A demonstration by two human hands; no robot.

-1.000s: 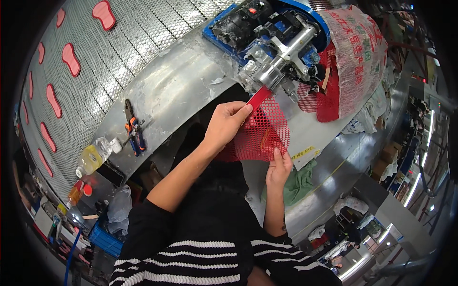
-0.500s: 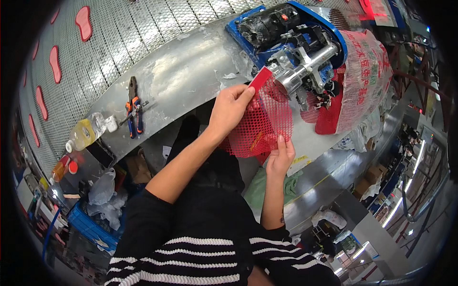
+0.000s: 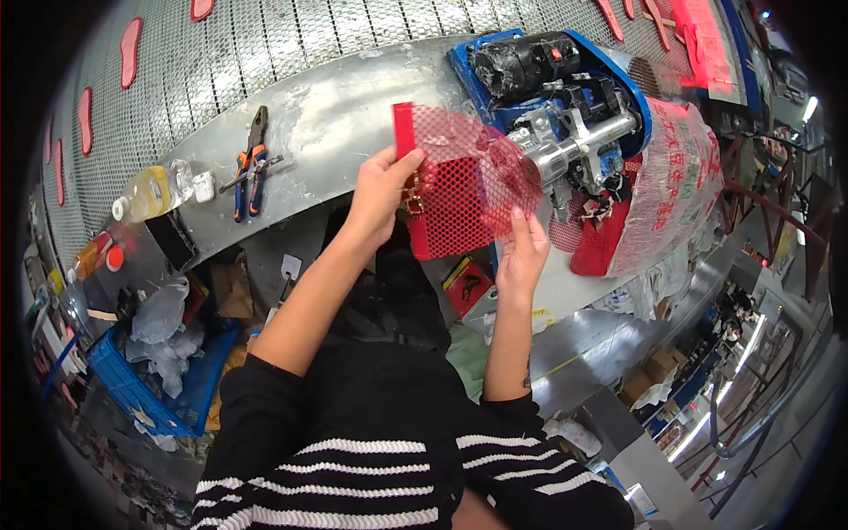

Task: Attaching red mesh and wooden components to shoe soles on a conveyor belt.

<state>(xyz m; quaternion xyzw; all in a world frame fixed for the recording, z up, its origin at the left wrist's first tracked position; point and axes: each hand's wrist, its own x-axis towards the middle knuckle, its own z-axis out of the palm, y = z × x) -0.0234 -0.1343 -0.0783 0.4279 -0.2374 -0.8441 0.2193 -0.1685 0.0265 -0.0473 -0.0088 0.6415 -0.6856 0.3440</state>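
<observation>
A pair of pliers [image 3: 256, 163] is positioned left of the grip; a clear bottle [image 3: 157, 193] and a small white case [image 3: 203, 186] are positioned farther left. Crumpled clear plastic [image 3: 161, 331] is held in a blue crate [image 3: 124, 380], lower left of the grip.

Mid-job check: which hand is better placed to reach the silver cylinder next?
Probably the right hand: it pinches the red mesh nearer the silver cylinder, while the left hand holds the mesh's red strip farther away.

Pliers [image 3: 253, 172] lie left of the mesh [image 3: 455, 199], the machine [image 3: 565, 119] right.
</observation>
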